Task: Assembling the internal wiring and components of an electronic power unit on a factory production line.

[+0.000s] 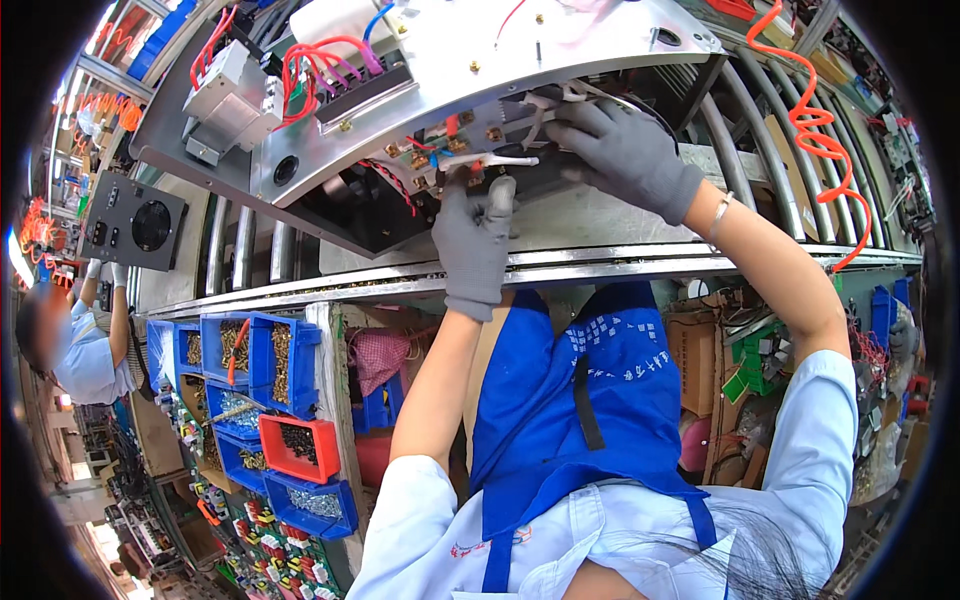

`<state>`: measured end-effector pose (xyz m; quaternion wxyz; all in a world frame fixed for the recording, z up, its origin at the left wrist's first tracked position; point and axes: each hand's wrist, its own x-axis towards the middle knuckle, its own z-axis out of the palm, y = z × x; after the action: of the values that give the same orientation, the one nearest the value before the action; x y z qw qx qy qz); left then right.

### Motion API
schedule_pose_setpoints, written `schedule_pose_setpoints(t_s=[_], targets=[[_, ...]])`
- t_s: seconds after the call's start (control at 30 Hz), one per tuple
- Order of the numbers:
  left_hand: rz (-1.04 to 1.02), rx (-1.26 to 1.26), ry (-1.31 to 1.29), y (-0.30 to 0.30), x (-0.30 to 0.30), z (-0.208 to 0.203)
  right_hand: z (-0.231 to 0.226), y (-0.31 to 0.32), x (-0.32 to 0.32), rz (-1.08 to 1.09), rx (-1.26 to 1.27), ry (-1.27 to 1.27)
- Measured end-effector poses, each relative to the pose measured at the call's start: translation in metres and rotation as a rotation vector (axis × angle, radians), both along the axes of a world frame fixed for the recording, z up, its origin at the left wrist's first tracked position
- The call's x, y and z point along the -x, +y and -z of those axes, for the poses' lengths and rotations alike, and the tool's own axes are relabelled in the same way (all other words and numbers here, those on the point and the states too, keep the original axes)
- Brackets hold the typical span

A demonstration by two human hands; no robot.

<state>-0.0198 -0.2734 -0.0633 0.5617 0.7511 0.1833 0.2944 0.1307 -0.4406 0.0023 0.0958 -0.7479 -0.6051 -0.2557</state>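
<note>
A large metal equipment chassis (420, 100) stands tilted on the roller line in front of me, its lower side open. My left hand (474, 245), in a grey glove, is at this opening with its fingers closed around the base of a white-sleeved cable (490, 160). The cable's free end points right. Further right, my gloved right hand (625, 155) reaches into the opening with bent fingers. Beside its fingertips run pale cables (540, 112); what those fingers grip is hidden. Between the hands and the chassis wall, a circuit board (425, 150) with brass-coloured terminals shows partly.
A grey transformer block (235, 105) and red wires (320, 65) sit on the chassis. Steel rollers (735, 150) extend right, below a hanging orange coiled hose (815, 130). Blue screw bins (283, 365) and a red bin (300, 447) stand lower left. A co-worker (95, 345) handles a black fan panel (135, 222).
</note>
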Motion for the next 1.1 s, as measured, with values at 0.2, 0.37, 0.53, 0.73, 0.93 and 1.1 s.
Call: schedule_pose_setpoints(t_s=[0.2,0.37,0.53,0.73,0.93,1.1], targets=[[0.011,0.136,-0.040,0.002,-0.018,-0.018,0.010,0.002,-0.018,0.000,0.085,0.027],[-0.156,-0.014,-0.090,0.002,-0.017,-0.003,0.015,0.012,-0.022,-0.007,-0.062,-0.004],[-0.161,-0.126,-0.157,-0.010,-0.019,-0.005,0.030,0.012,-0.029,0.098,-0.125,-0.057],[-0.282,0.225,-0.247,-0.003,0.004,-0.013,0.014,0.006,0.013,0.051,-0.127,0.144],[-0.020,0.198,-0.051,0.013,0.000,-0.028,0.019,0.041,0.031,-0.019,-0.295,0.176],[-0.134,-0.247,0.190,0.022,-0.004,-0.041,0.025,0.037,0.027,-0.024,-0.272,0.202]])
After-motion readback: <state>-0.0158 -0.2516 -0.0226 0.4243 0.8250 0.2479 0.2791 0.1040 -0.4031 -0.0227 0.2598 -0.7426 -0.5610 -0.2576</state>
